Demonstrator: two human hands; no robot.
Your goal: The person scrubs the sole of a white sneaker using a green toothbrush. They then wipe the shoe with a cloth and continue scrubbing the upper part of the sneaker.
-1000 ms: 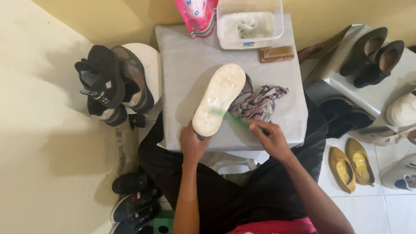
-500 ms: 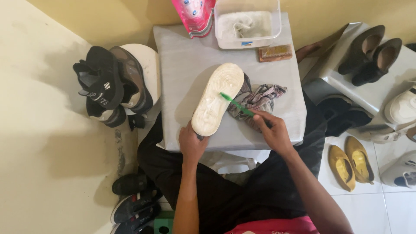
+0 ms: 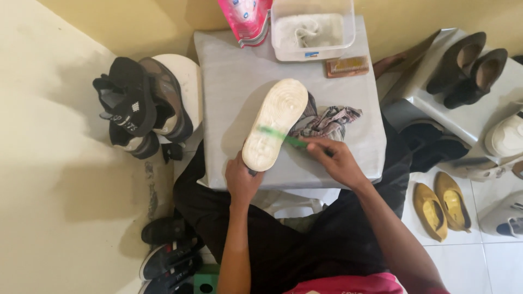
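Note:
A shoe [image 3: 275, 122] lies sole-up and tilted over the small grey table [image 3: 229, 71], its pale ridged sole facing me. My left hand [image 3: 241, 182] grips the shoe at its near end. My right hand [image 3: 335, 160] holds a green toothbrush [image 3: 280, 136], whose head rests across the middle of the sole. A crumpled patterned cloth [image 3: 329, 121] lies on the table just right of the shoe, partly under it.
At the table's far edge stand a clear plastic tub [image 3: 313, 30], a pink pouch [image 3: 245, 19] and a brown scrub brush [image 3: 347, 66]. Black sneakers [image 3: 139, 106] pile on a white stool to the left. A shoe rack [image 3: 463, 92] and yellow flats [image 3: 441, 204] are on the right.
The toothbrush has slid along the sole, from its near end toward the middle, while my right hand shifted slightly. My left hand keeps its grip on the shoe.

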